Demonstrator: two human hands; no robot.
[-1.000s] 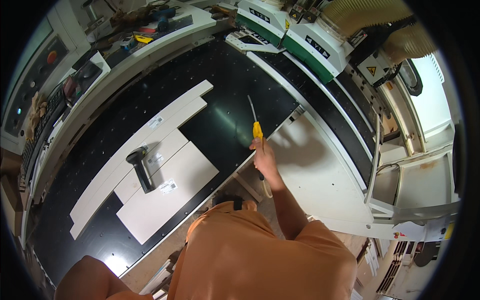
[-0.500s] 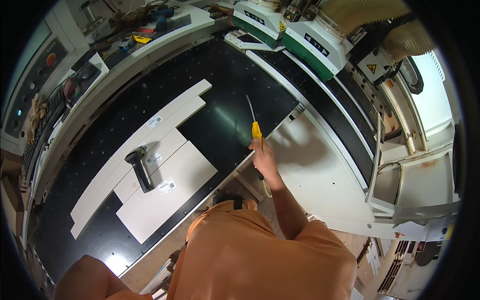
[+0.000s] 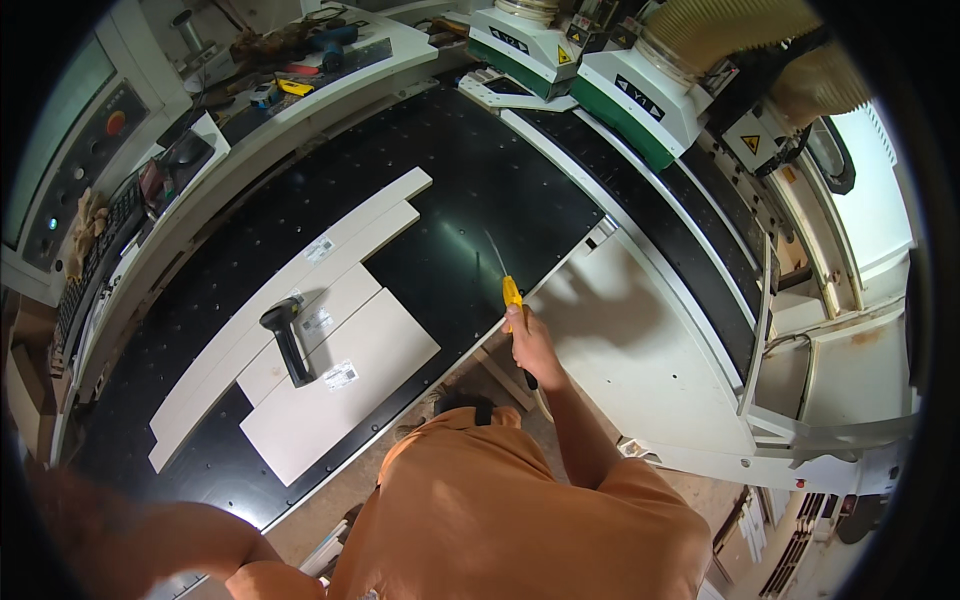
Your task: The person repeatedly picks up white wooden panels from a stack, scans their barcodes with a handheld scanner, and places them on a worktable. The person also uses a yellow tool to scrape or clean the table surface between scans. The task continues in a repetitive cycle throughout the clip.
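Note:
My right hand (image 3: 534, 340) is closed around a yellow air blow gun (image 3: 512, 290) with a thin metal nozzle. The nozzle points away from me over the black machine bed (image 3: 480, 210), and a pale hose runs down behind my wrist. At the lower left, my left hand (image 3: 75, 515) is smeared by motion and its fingers cannot be made out; the forearm is raised near the bed's edge. Several flat white panels (image 3: 385, 340) with paper labels lie side by side on the bed. A black handheld barcode scanner (image 3: 289, 345) rests across them, apart from both hands.
A white side panel (image 3: 640, 340) borders the bed on the right. White-and-green machine heads (image 3: 625, 100) with ribbed hoses stand at the far right. Tools lie on a back ledge (image 3: 380, 50). A keyboard (image 3: 100, 255) and control panel (image 3: 100, 140) are on the left.
The blow gun in my right hand has moved slightly down and toward me. My left arm has swung up at the lower left, bringing a blurred hand into view.

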